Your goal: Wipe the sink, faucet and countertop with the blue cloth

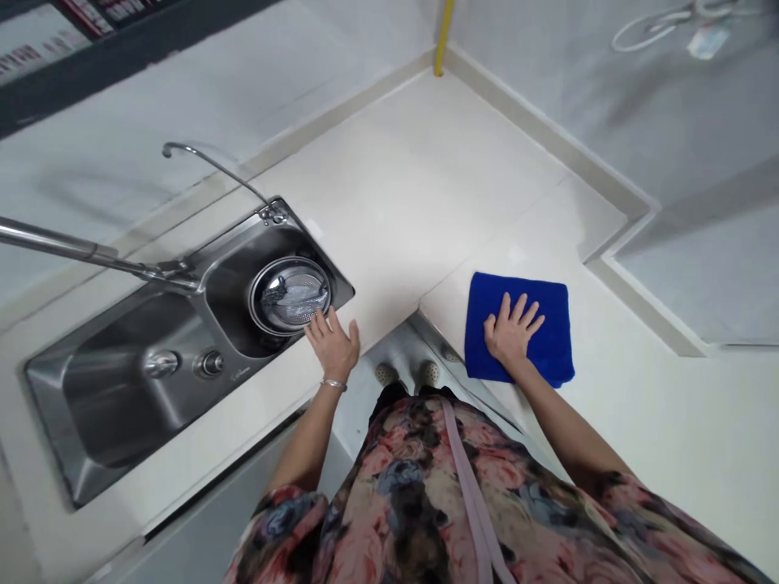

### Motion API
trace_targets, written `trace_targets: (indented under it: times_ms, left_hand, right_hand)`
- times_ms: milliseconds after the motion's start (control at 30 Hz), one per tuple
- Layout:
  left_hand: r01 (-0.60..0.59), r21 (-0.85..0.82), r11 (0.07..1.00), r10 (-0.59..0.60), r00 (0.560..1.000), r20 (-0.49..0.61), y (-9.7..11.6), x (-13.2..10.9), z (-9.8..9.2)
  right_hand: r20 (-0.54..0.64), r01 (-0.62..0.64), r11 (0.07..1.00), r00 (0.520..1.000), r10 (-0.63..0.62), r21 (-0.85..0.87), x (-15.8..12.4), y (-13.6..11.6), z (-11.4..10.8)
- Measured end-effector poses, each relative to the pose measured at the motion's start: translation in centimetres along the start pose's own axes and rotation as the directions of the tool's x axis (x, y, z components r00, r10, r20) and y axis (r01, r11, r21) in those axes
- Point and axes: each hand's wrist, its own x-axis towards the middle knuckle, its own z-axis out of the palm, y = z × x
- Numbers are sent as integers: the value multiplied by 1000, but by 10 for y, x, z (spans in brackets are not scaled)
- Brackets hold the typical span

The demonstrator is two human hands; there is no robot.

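Observation:
A folded blue cloth (551,324) lies on the white countertop (414,186), right of the counter's inner corner. My right hand (513,328) rests flat on it with the fingers spread. On the other side, my left hand (333,345) is open near the front edge of the sink, its fingertips by the rim of a round metal strainer basin (252,296). I cannot tell whether those fingers touch the rim. Inside the basin lies something clear and crumpled, like plastic, with a dark mesh-like piece beside it.
The steel double sink (115,397) spans the left counter. A thin curved faucet (219,169) and a thicker metal spout (91,250) reach over that area. A yellow pipe (444,36) rises in the back corner. At upper right, a white cable (651,28) hangs on the wall.

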Motion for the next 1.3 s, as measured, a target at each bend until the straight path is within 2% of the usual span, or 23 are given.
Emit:
trace_targets:
  times_ms: [100,167,267,333,433,533,600,667,733,833,900,1000,1133,1200,1300]
  left_hand:
    - [-6,-58,998,5,1000,-13,-2,-2,3]
    - [-5,-90,996,2,1000,-26,-3,-4,6]
    - [-13,-122,992,8,999,-43,-5,-6,9]
    - [-18,-142,990,11,999,-51,-5,-7,9]
    - [-13,-176,984,3,999,-52,-5,-7,7]
    - [-13,-212,977,-1,998,-69,-6,-8,7]
    - [-18,-234,972,-3,996,-90,-8,-8,9]
    - [-25,-266,964,-5,994,-110,-10,-9,13]
    - [-52,-317,947,11,991,-130,-15,-11,17]
    - [-116,-386,915,58,986,-158,-34,-20,17]
    - [-108,-368,923,43,982,-182,-57,-33,12]
    - [52,-264,963,-119,962,-246,-105,-59,0]
    - [336,-150,930,-368,874,-318,-163,-87,-14]
    - [429,-105,897,-437,828,-351,-178,-92,-18]
    - [515,-73,854,-496,762,-416,-184,-90,-19]
  right_hand:
    - [21,-48,999,999,49,-21,38,-29,6]
    - [41,-100,994,994,101,-39,64,-56,11]
    - [46,-164,985,985,166,-53,99,-111,19]
    - [32,-149,988,988,151,-48,111,-153,25]
    - [30,-5,1000,1000,6,-30,103,-216,30]
    - [67,182,983,981,-181,-5,69,-268,29]
    - [98,283,959,954,-283,19,42,-290,24]
    - [128,374,926,918,-377,48,20,-301,19]
    - [151,451,890,877,-455,67,7,-302,15]
    - [178,519,852,835,-521,64,4,-293,12]
    - [186,541,840,821,-540,51,10,-288,12]
    - [182,580,813,796,-578,49,27,-284,16]
    - [156,642,761,745,-649,95,64,-290,24]
    - [146,655,748,734,-664,106,85,-299,28]
    - [136,645,760,749,-649,79,111,-317,36]
